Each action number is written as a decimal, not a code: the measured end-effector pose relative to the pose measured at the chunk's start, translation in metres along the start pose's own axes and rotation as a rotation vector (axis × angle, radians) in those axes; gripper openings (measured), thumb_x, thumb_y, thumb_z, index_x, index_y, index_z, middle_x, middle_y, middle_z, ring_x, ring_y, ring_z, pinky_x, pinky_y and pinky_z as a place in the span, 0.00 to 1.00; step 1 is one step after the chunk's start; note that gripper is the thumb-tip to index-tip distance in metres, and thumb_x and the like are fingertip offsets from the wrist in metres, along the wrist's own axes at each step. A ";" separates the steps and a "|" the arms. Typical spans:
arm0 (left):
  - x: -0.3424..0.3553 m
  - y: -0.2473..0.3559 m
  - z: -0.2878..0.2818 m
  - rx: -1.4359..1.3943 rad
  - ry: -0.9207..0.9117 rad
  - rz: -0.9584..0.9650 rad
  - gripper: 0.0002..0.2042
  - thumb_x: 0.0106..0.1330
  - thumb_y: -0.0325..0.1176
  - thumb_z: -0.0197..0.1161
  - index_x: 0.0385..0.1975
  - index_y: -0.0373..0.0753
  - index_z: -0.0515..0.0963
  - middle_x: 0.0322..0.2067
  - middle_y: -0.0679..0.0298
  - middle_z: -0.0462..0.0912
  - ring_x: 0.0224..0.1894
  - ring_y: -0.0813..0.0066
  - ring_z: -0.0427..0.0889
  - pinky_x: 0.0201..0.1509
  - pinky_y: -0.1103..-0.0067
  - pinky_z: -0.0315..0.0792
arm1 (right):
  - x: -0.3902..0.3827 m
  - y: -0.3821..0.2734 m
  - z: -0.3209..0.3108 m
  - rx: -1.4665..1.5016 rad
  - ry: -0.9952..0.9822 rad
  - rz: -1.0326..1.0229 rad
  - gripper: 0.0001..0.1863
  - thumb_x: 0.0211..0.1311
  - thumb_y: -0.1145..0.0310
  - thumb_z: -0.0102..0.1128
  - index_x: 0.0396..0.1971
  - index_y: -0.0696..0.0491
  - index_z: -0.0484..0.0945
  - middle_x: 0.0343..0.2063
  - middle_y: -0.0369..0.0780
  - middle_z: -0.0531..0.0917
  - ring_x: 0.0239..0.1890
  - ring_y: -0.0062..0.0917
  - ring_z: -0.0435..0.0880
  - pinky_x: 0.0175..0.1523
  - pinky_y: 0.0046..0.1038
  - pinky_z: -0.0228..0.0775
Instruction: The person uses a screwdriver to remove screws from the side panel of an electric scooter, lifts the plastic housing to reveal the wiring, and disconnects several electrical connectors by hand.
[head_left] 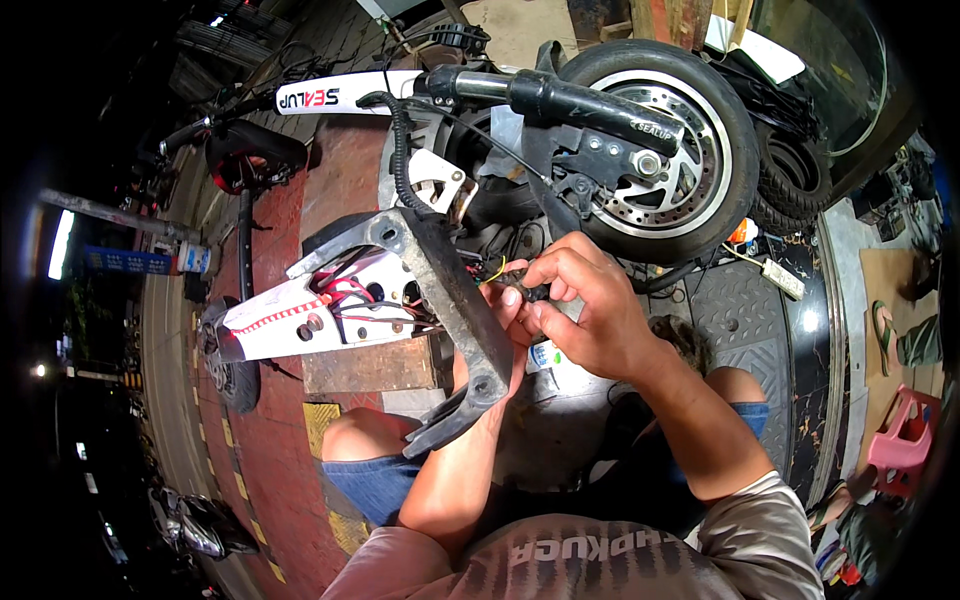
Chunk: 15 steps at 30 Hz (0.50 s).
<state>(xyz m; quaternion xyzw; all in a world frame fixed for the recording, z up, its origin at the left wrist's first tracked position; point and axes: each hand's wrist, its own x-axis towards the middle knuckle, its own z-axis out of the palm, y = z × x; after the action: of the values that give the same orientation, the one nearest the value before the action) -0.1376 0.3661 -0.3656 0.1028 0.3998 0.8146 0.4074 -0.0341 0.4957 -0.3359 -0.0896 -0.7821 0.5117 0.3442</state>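
My right hand pinches a small dark piece between thumb and fingers, just in front of the scooter's front wheel. My left hand meets it there with its fingertips closed on the same piece, too small and covered to name. A yellow wire runs beside the fingertips. A worn grey-and-black bracket stands over my left wrist and hides part of that hand. Behind the bracket lies the scooter's white frame with red and black wires showing in its opening.
The scooter's front wheel with a brake disc lies beyond my hands, its white stem reaching left. A wooden block sits under the frame. Nearby are a power strip, a spare tyre and a pink stool.
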 end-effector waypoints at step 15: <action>-0.004 0.004 0.012 -0.045 0.040 0.007 0.10 0.68 0.22 0.67 0.46 0.40 0.83 0.45 0.65 0.85 0.43 0.77 0.81 0.52 0.78 0.79 | -0.005 0.016 0.006 0.022 0.016 -0.044 0.12 0.47 0.82 0.66 0.34 0.54 0.80 0.37 0.40 0.79 0.32 0.23 0.78 0.39 0.25 0.73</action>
<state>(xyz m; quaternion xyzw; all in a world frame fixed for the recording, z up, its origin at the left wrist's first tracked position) -0.1315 0.3685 -0.3539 0.0787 0.3892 0.8267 0.3986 -0.0374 0.4958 -0.3539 -0.0727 -0.7755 0.5118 0.3626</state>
